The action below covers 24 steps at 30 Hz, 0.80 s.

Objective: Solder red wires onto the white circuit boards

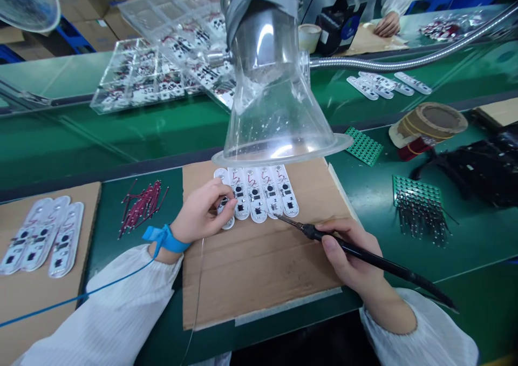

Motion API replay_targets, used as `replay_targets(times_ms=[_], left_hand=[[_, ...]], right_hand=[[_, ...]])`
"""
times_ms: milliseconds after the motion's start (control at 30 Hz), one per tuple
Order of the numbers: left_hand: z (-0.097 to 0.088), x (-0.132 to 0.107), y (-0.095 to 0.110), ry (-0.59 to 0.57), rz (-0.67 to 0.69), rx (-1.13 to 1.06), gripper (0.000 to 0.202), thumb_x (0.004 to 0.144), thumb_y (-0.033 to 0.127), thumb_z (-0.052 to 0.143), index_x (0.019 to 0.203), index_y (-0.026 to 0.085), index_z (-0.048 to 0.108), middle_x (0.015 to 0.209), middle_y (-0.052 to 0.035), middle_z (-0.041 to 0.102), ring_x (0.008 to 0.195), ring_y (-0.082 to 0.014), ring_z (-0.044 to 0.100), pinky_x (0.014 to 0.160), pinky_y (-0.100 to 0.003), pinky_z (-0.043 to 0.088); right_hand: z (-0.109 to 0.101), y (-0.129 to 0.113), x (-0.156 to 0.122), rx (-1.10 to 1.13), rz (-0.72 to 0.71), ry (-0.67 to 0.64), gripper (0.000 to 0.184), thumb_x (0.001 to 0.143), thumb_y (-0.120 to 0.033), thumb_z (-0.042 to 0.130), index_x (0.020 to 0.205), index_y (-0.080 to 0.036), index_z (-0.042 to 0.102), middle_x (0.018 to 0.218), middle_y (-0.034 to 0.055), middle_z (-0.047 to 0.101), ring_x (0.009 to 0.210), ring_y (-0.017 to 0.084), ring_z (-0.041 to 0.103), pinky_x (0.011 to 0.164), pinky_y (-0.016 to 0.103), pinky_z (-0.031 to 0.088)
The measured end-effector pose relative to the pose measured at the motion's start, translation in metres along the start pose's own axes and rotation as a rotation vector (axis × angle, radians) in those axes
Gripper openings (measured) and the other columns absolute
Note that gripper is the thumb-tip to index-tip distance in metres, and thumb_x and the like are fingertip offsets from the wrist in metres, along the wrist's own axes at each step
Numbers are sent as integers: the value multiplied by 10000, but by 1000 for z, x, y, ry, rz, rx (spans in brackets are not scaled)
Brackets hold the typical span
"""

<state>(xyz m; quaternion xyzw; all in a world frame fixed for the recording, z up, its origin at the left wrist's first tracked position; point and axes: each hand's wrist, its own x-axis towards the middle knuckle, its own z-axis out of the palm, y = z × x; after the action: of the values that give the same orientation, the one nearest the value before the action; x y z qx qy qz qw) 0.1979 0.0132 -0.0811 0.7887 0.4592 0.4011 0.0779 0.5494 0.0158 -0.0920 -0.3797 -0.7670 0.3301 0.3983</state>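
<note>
Right hand (pixel 356 266) wrapped firmly round a soldering iron (pixel 388 267), left hand (pixel 204 209) pinched on a thin wire (pixel 200 271): that much I can read from my distant seat. Green table (pixel 364 198) spreads beneath, carrying a sheet of brown cardboard (pixel 259 279). The iron's black handle slants past the sheet's right edge. Five white strips (pixel 256 193), round-ended, with black parts and short red leads, lie side by side by the sheet's far edge. I see the right wrist reaching in from the near right corner, thumb against the handle; the left bends over the leftmost strip. The wire trails across the sheet's near edge. Iron tip meets or nearly meets the second strip from the right; I cannot tell which.
</note>
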Motion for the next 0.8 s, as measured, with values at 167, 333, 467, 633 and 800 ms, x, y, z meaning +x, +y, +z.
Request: replay_targets(times_ms=[167, 333, 467, 633, 800], left_hand=[[-2, 0, -1, 110, -5, -3, 130, 965, 104, 633, 967, 215, 565, 735, 47, 453, 631, -119, 441, 584, -259, 349], [-3, -1, -3, 100, -16, -36, 134, 962, 101, 635, 970, 214, 564, 754, 35, 474, 647, -124, 437, 592, -267, 350], [-3, -1, -3, 77, -17, -37, 128, 967, 105, 633, 969, 215, 566, 767, 32, 480, 648, -124, 438, 589, -266, 351], [-3, 1, -1, 62, 6, -47, 156, 964, 84, 627, 971, 218, 548, 763, 39, 444, 652, -126, 433, 587, -262, 345], [-2, 1, -2, 17, 16, -38, 145, 977, 94, 617, 966, 217, 541, 760, 32, 459, 646, -130, 423, 593, -268, 350]], right_hand=[[16, -9, -14, 76, 126, 197, 145, 1060, -286, 683, 1203, -273, 704, 1055, 56, 733, 889, 217, 748, 841, 371, 647], [31, -13, -14, 58, 123, 172, 120, 1050, -285, 696, 1168, -274, 716, 1026, 47, 735, 826, 206, 741, 772, 348, 641], [31, -13, -8, 46, 96, 148, 91, 1053, -264, 683, 1134, -280, 721, 984, 23, 738, 797, 184, 730, 746, 312, 623], [29, -15, -5, 21, 90, 79, 76, 1057, -284, 679, 1127, -277, 710, 983, 23, 743, 797, 181, 728, 743, 309, 617], [30, -14, -6, 18, 101, 74, 79, 1058, -287, 679, 1130, -269, 707, 990, 38, 752, 809, 196, 750, 719, 316, 624]])
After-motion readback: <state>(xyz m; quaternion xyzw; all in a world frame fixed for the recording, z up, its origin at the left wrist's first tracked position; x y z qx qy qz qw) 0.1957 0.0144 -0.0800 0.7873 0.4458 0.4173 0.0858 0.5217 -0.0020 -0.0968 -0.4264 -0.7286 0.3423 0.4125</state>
